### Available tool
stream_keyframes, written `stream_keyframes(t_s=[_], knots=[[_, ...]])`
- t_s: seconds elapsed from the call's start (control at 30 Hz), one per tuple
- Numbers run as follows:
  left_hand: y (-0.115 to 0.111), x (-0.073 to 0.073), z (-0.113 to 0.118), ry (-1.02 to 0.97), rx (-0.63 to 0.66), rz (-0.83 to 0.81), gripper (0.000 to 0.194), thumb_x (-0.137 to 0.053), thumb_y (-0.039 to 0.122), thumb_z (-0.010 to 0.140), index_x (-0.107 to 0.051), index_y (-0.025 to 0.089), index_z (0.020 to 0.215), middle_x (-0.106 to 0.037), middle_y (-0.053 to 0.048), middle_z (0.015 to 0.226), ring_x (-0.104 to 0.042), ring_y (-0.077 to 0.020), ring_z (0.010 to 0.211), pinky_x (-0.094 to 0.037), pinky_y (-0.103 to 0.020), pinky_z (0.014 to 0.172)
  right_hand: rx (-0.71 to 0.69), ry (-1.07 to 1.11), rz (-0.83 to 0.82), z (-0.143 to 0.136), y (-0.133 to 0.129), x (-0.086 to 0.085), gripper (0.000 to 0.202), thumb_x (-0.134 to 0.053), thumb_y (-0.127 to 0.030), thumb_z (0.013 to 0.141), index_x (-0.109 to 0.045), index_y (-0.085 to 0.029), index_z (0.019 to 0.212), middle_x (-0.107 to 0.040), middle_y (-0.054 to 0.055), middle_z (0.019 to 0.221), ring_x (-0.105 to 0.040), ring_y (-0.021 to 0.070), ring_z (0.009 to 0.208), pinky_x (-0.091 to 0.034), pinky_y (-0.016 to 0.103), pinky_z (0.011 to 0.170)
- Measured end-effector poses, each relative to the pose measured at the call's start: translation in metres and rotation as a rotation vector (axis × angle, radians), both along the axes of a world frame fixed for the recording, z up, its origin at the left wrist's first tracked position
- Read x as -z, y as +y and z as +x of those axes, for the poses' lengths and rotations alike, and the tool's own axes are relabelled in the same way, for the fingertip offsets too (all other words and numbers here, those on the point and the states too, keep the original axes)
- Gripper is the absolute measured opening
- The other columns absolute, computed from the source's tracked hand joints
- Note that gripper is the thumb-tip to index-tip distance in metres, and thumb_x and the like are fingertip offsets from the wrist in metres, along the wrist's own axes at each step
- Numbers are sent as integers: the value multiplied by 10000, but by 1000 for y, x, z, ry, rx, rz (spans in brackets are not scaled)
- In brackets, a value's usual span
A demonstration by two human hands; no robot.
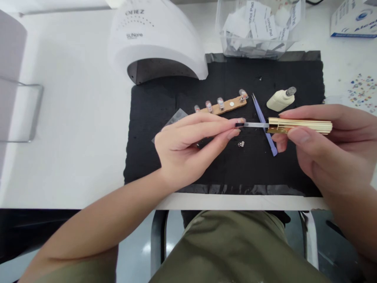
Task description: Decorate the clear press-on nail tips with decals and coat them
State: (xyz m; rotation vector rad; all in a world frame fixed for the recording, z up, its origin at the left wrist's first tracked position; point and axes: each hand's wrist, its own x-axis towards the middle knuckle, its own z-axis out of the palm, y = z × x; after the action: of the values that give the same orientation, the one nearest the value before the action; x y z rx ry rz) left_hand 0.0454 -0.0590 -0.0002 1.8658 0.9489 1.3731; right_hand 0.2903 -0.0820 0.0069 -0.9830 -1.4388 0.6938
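Note:
Between the fingertips of my left hand (197,145) is a small decorated nail tip (241,120). My right hand (332,145) grips a ribbed gold brush cap (303,125), whose thin brush reaches left so that its dark bristles meet the nail tip. Behind my left hand lies a wooden strip (229,105) bearing several decorated nail tips. Purple tweezers (259,110) lie partly beneath the brush. A cream bottle (278,100) without its cap is beyond my right hand. One small metal piece (241,144) rests on the black mat (229,169).
A white nail lamp (159,35) stands at the back left of the mat. Behind the mat sits a clear bin (259,45) of alcohol pad packets. At the right are a box (353,19) and scattered colourful gems (363,90).

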Motion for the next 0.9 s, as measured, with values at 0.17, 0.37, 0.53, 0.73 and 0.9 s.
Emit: stream_keyframes(t_s=[0.17, 0.37, 0.53, 0.73, 0.9], knots=[[-1, 0, 1, -22, 0, 12, 183, -883, 206, 1022, -946, 365, 1085, -919, 22, 1058, -848, -156, 852, -730, -304, 794, 5, 25, -30, -1, -1, -2, 287, -892, -185, 887, -941, -337, 1125, -866, -36, 814, -736, 154, 553, -599, 333, 484], [-2, -1, 0, -13, 4, 18, 192, -859, 226, 1049, -942, 387, 1113, -914, 32, 1047, -839, -147, 847, -713, -297, 765, 41, 7, -18, -1, 1, 0, 227, -906, -256, 893, -941, -348, 1098, -826, -40, 737, -684, 153, 500, -547, 330, 418], [-4, -3, -2, -8, -8, -27, 263, -854, 205, 1060, -922, 430, 1180, -913, 63, 1109, -853, -138, 910, -734, -301, 832, 36, 29, -25, 0, 0, -1, 239, -905, -206, 893, -944, -314, 1102, -820, -43, 734, -698, 141, 520, -556, 316, 428], [7, 5, -2, -75, 70, 172, 394, -844, 127, 1054, -892, 434, 1296, -917, 68, 1137, -878, -127, 893, -756, -270, 799, 50, 53, -122, -2, -2, -3, 192, -925, -295, 924, -936, -377, 1098, -844, -88, 805, -719, 107, 585, -622, 290, 507], [6, 8, -1, -83, 26, 157, 371, -839, 147, 1068, -893, 445, 1282, -916, 67, 1118, -870, -121, 881, -745, -286, 761, 57, 87, -119, -1, -1, -5, 176, -894, -245, 940, -942, -353, 1069, -850, -87, 812, -737, 102, 606, -612, 290, 521]])
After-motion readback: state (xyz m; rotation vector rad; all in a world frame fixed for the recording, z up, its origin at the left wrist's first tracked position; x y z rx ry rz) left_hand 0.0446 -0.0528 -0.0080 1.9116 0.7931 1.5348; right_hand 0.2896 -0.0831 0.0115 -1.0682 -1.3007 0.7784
